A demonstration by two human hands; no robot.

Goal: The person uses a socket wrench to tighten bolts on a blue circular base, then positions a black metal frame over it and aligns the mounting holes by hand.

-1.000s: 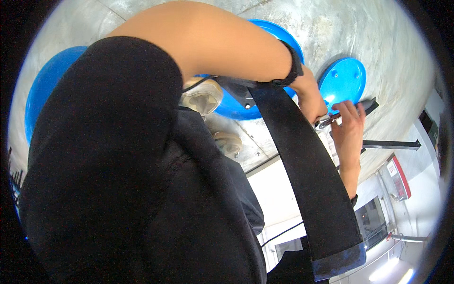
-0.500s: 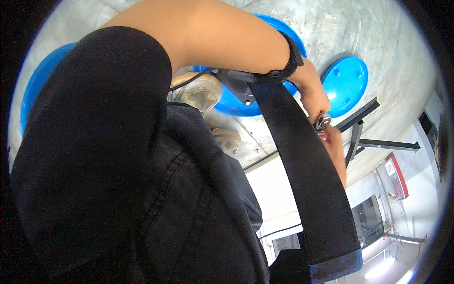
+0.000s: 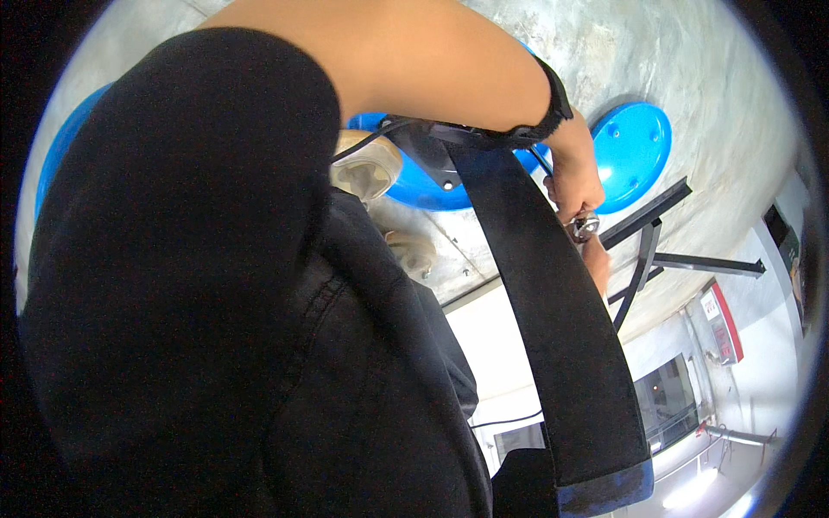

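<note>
My left arm reaches across the top, with a black band at its wrist. My left hand (image 3: 576, 181) is closed around a tool with a rounded chrome head, which looks like a ratchet wrench (image 3: 585, 227). A short dark rod shows beside that wrist. Just below the chrome head is part of my right hand (image 3: 596, 262); a wide black strap (image 3: 561, 319) hides the rest, so its grip does not show. Both hands are at the near end of a black metal frame (image 3: 643, 216) with angled braces.
A blue oval disc (image 3: 635, 151) with small bolts lies on the grey floor beyond my hands. Another blue disc (image 3: 432, 192), carrying a black bracket, is near my light shoes (image 3: 373, 164). A red and white box (image 3: 727, 319) hangs on the wall by a window (image 3: 667, 401).
My left forearm has shifted slightly right, and its hand has dropped a little. My right hand has drawn left behind the strap, showing less. The chrome head has moved slightly left and down.
</note>
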